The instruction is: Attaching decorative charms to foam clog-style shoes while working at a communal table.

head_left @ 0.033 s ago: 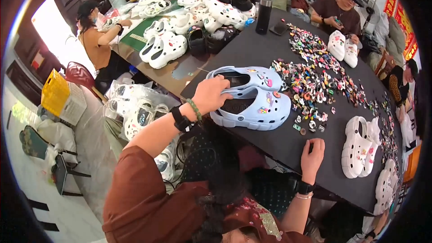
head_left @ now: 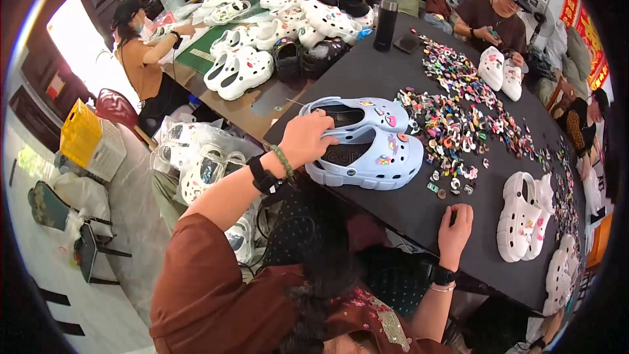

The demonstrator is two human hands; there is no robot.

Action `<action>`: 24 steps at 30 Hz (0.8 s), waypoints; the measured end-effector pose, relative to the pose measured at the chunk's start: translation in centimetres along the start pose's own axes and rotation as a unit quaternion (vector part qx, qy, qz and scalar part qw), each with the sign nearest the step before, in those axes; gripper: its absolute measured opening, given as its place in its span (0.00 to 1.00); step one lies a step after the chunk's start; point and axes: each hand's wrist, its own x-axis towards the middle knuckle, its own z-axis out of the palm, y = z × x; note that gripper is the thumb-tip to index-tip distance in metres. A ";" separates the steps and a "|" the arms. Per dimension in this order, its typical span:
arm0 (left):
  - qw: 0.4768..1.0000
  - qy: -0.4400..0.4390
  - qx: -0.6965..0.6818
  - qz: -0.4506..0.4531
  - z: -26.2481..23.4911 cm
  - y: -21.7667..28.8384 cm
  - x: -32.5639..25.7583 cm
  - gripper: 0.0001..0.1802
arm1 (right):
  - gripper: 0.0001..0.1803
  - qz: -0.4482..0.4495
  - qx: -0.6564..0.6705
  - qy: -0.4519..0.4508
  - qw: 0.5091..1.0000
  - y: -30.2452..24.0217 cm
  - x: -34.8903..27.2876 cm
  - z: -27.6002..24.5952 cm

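Observation:
A pair of light blue clogs (head_left: 383,174) with colourful charms on the toes sits side by side on the dark table, toes to the right. My left hand (head_left: 305,139) is closed round their heel ends at the inner sides, with some fingertips hidden by the shoes. At the table's near edge rests my right hand (head_left: 456,223), its fingers loosely bent and a gap showing between thumb and forefinger. I see nothing in it. Just beyond both hands lies a spread heap of small colourful shoe charms (head_left: 452,134).
White clogs (head_left: 521,219) with charms stand to the right. A dark bottle (head_left: 385,25) stands on the far left part of the black table (head_left: 354,69). More white clogs (head_left: 242,72) crowd the adjoining table. Across from me, a person (head_left: 495,13) handles white clogs (head_left: 499,72).

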 end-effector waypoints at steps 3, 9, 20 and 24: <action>0.999 0.021 0.000 -0.038 -1.6 -1.0 0.3 0.13 | 0.06 0.008 0.002 -0.006 1.000 -0.4 0.2 0.0; 0.987 0.114 0.051 -0.099 -5.4 -5.7 2.0 0.11 | 0.06 0.024 0.004 -0.012 1.000 -0.3 0.2 -0.1; 0.958 0.112 0.134 -0.229 -7.3 -13.0 2.7 0.13 | 0.06 0.044 -0.024 -0.031 0.998 -0.7 0.4 -0.1; 0.954 0.086 0.140 -0.252 -6.6 -14.7 2.0 0.14 | 0.06 0.053 -0.030 -0.039 0.997 -0.8 0.5 0.1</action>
